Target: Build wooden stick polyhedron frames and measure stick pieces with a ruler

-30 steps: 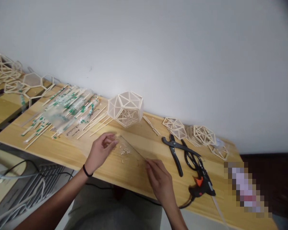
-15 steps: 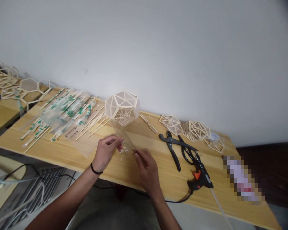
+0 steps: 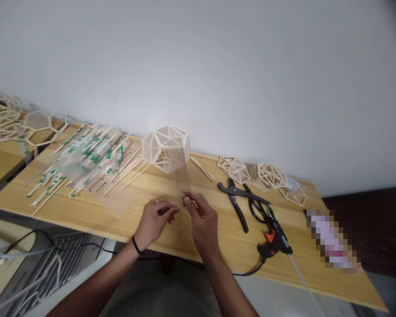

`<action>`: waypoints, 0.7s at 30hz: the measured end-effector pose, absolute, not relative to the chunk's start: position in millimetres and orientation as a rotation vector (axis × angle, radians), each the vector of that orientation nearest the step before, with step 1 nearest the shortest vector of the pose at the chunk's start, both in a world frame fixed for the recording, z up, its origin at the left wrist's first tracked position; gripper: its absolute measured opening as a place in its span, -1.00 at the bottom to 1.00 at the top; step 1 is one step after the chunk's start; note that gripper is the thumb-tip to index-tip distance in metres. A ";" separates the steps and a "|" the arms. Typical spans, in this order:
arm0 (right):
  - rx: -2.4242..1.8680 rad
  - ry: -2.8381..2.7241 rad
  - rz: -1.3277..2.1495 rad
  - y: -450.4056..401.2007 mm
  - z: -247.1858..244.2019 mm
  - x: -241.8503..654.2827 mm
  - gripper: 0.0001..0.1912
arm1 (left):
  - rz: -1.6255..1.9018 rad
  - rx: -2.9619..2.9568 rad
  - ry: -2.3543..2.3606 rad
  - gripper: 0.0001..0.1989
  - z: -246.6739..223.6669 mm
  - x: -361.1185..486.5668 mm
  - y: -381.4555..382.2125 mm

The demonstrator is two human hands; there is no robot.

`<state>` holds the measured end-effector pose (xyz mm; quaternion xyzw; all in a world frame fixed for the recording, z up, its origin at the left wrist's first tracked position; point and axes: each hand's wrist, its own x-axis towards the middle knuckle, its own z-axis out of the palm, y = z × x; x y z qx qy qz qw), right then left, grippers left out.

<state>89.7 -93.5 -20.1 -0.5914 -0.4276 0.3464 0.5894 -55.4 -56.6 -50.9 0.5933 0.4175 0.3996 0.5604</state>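
Observation:
My right hand (image 3: 204, 220) pinches the near end of a clear plastic ruler (image 3: 181, 176), a long see-through strip with faint marks. The ruler slants up and away, its far part overlapping a faceted ball of thin wooden sticks (image 3: 151, 147) with translucent panels. Just left of the ruler's near end is my left hand (image 3: 153, 224), a black band on its wrist. Its thumb and fingertips are pressed together; whatever they hold, if anything, is too small to make out. A few tiny pale bits lie on the wooden table (image 3: 152, 242) under the hands.
Wooden sticks in green-marked wrappers (image 3: 95, 149) cover the left side, with bare sticks (image 3: 128, 169) beside them. Black pliers (image 3: 234, 198), a hot glue gun (image 3: 273, 240) with a cable, and flat stick frames (image 3: 272, 176) lie to the right. More frames (image 3: 38, 121) are far left.
The ruler has swung upright and lifted in my right hand, now crossing in front of the ball. My left hand has moved right and slightly down, closer to the right hand.

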 end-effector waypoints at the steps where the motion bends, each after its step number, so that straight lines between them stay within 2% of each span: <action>1: -1.379 -0.971 0.824 -95.0 -20.1 93.5 -0.80 | 0.949 1.431 0.988 -0.81 -51.8 -57.8 -54.4; 4: -1.414 -0.870 0.889 -102.0 -25.7 105.6 -0.74 | 0.974 1.525 0.988 -0.85 -52.6 -65.1 -44.9; 10: -1.460 -0.842 1.003 -113.0 -38.3 108.3 -0.70 | 0.941 1.563 0.935 -0.78 -42.2 -64.6 -37.7; 15: -1.429 -0.935 1.068 -113.0 -30.4 101.0 -0.72 | 0.797 1.357 0.866 -0.77 -33.9 -56.9 -44.5; 21: -1.393 -1.011 1.120 -111.6 -20.1 106.4 -0.64 | 0.759 1.345 0.833 -0.75 -30.5 -60.3 -46.2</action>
